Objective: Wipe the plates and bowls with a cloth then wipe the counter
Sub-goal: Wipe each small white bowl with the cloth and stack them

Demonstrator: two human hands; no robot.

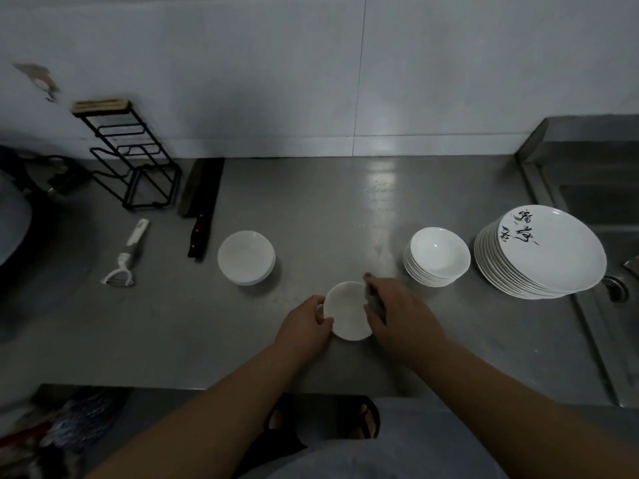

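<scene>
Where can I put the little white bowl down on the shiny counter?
Widest bare patch: mid grey steel counter, between the short stack of white bowls and the taller white bowl stack. Also bare: the front left corner, below the white peeler. Crowded: the black wire rack, dark knife, and stacked white plates.

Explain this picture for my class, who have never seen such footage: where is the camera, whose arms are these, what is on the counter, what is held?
There is no machine here: one camera sits on a person's head, looking down at their arms. The left hand grips a white bowl by its rim, while the right hand holds what seems a dark cloth against it. On the steel counter lie a short bowl stack to the left, a taller bowl stack and a plate stack to the right, plus a peeler, a knife and a wire rack. A sink is at far right.
</scene>
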